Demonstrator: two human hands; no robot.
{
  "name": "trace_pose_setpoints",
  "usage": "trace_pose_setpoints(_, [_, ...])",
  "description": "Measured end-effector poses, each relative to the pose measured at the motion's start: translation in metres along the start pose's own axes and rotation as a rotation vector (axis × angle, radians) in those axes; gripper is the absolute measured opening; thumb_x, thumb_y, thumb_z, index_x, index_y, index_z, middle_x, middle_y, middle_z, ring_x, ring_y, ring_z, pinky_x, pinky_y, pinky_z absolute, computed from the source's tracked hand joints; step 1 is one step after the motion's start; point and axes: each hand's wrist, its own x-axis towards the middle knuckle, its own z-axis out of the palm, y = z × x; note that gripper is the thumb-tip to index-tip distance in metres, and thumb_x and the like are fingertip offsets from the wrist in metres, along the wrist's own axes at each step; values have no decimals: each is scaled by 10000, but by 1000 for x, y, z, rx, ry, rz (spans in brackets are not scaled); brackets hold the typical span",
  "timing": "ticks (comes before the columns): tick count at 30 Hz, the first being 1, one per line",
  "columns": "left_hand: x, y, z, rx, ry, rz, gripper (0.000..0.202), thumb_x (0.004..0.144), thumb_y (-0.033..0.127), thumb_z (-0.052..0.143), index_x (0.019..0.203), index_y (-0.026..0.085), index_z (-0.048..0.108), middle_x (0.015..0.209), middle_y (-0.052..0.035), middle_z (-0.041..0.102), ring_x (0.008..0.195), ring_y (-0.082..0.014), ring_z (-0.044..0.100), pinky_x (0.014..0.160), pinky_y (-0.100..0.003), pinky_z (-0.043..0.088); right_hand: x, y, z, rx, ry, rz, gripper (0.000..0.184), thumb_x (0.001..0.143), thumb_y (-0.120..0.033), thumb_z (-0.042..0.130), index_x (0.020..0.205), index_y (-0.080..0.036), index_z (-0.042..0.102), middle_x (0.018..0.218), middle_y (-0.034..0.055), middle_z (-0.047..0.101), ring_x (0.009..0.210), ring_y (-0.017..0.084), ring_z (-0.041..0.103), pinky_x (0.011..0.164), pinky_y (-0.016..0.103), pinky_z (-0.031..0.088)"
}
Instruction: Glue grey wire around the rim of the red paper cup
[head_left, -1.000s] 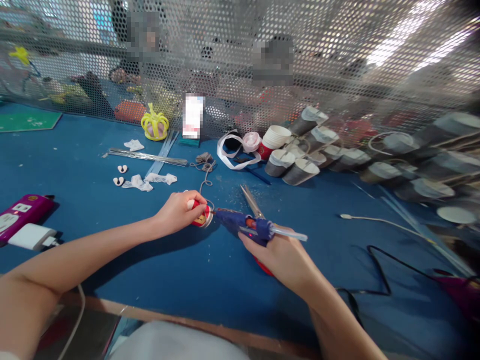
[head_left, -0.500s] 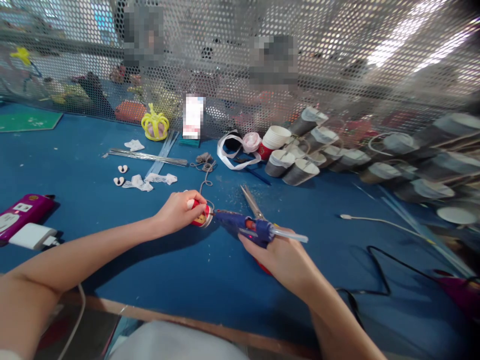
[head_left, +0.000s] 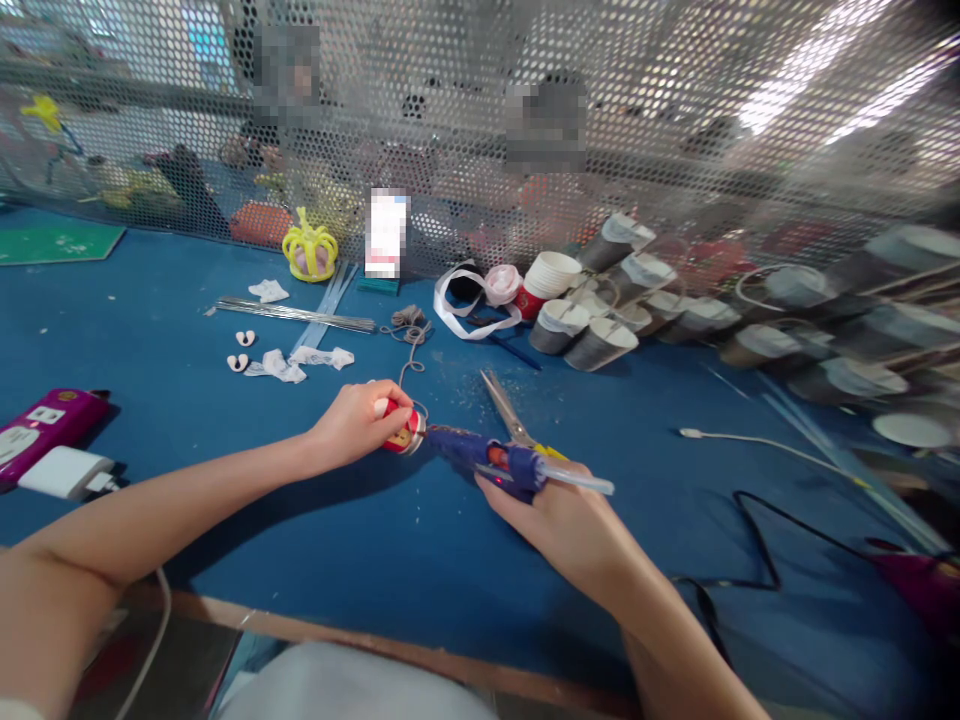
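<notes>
My left hand (head_left: 367, 420) is closed round a small red paper cup (head_left: 405, 432) lying on its side, its white rim turned to the right. In my right hand (head_left: 555, 500) is a blue hot glue gun (head_left: 480, 452), with a clear glue stick (head_left: 581, 477) poking out of its back. The gun's nozzle touches or nearly touches the cup's rim; I cannot tell which. Scissors (head_left: 508, 405) lie on the table just beyond the gun, their handles partly hidden by it and my right hand. Grey cord (head_left: 411, 362) runs from a small bundle down to the cup.
Several fabric-lined grey buckets (head_left: 604, 342) are heaped at the back right, beside stacked white cups (head_left: 553, 272). A yellow crown-shaped piece (head_left: 310, 250), metal rods (head_left: 300, 315) and a phone (head_left: 386, 232) are at the back. A purple power strip (head_left: 49, 430) lies left; a black cable (head_left: 772, 540) right.
The glue gun and my right hand have shifted slightly down and left, uncovering more of the scissors' yellow handle. My left hand and the cup stay in place.
</notes>
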Motion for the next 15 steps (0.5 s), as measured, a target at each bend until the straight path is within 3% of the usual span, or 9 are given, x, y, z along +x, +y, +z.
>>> trace_pose_setpoints(8, [0,-1,1,-3,-2,-1,176,755,251,520,814,155,655,774,-38,686,686,-161,616,593,-233,456,-2,1,1,-15,7,-29,128,732,-240,500,612,-215,538,553,-13,599,482,133,542,471,214,429])
trace_pose_setpoints(15, [0,-1,0,1,-4,-4,170,754,251,519,808,160,652,784,-35,686,689,-159,614,604,-233,455,-2,-3,-1,-2,-28,50,124,718,-244,503,609,-207,547,549,-3,605,490,143,547,460,221,420])
